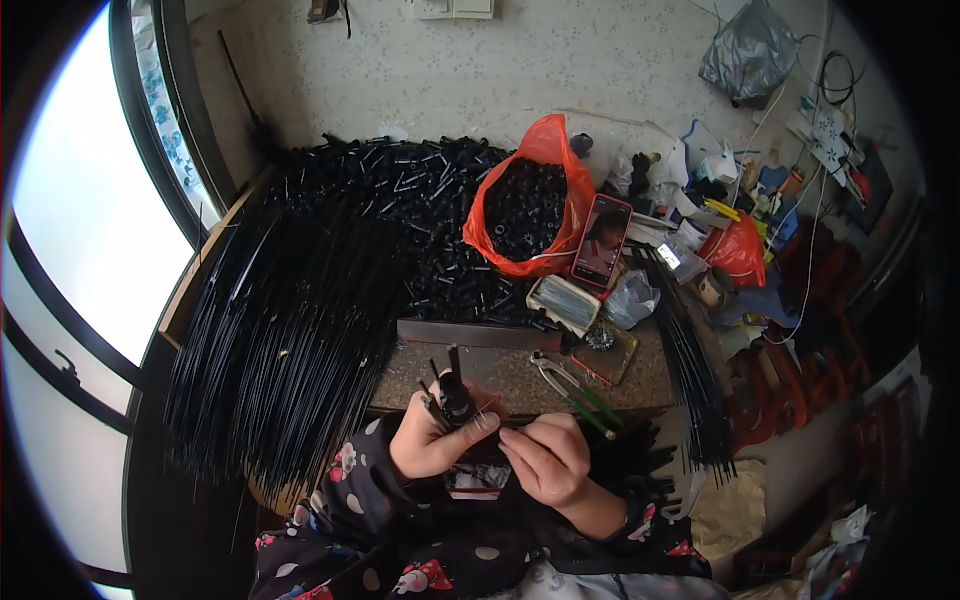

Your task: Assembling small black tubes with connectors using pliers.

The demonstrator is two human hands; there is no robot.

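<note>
My left hand (425, 442) is wrapped round a black tubular plastic part (458, 396), held upright over the table's near edge. Short black rods stick up from it. By my left thumb a few thin, shiny wire-like pins show. Close beside it, my right hand (552, 462) is closed in a pinch; whatever lies between its fingertips is too small to make out. Pliers with green handles (583, 398) rest on the table (430, 375) beyond my right hand. Past them sits a small box of thin metal pins (566, 303).
Long black rods (280, 340) cover the left side, with a heap of black tubes (390, 185) behind. A red plastic bag (480, 228) holds small black parts. A phone (601, 245) leans against it. More black rods (695, 375) lie at the right edge, near clutter.
</note>
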